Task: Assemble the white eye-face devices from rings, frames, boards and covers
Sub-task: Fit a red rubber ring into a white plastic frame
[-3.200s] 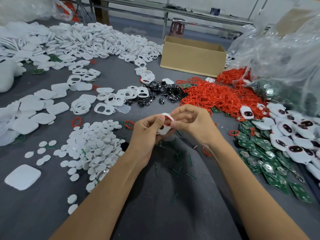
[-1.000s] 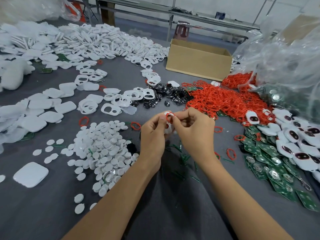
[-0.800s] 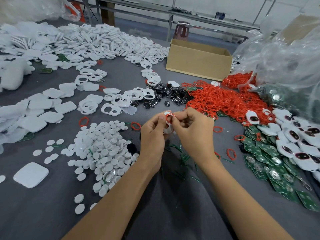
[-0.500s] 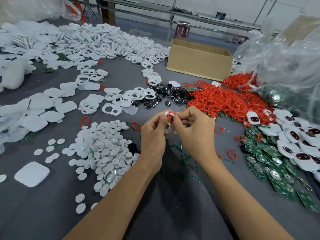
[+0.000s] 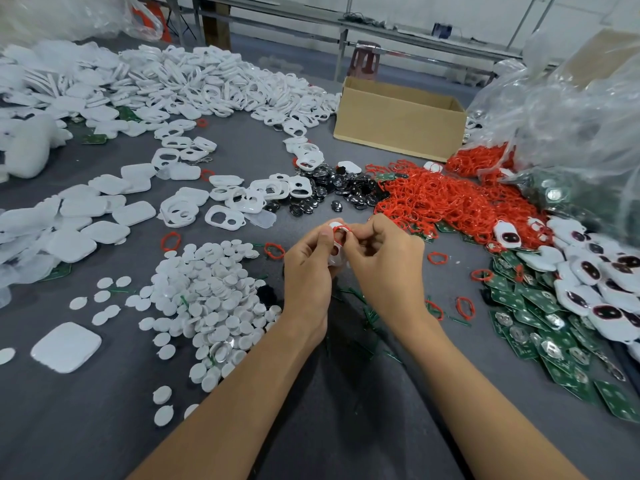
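Over the middle of the grey table, my left hand [image 5: 309,268] grips a white frame [image 5: 336,242] held upright, mostly hidden by my fingers. My right hand [image 5: 384,261] pinches a red ring [image 5: 341,231] against the frame's upper opening. A heap of red rings [image 5: 446,199] lies behind my hands to the right. Green boards [image 5: 540,327] and finished white eye-face devices [image 5: 602,289] are at the right. White frames [image 5: 221,216] and flat white covers [image 5: 104,230] lie to the left.
A pile of small white discs [image 5: 211,299] sits just left of my left wrist. Black lenses [image 5: 332,192] are heaped behind the hands. A cardboard box [image 5: 398,123] stands at the back. Clear plastic bags [image 5: 571,105] fill the right rear. Loose red rings [image 5: 464,308] dot the cloth.
Since about three seconds ago both hands have lifted the frame slightly and turned it upright. Over the last second they barely move, the right fingers working the red ring on the frame.
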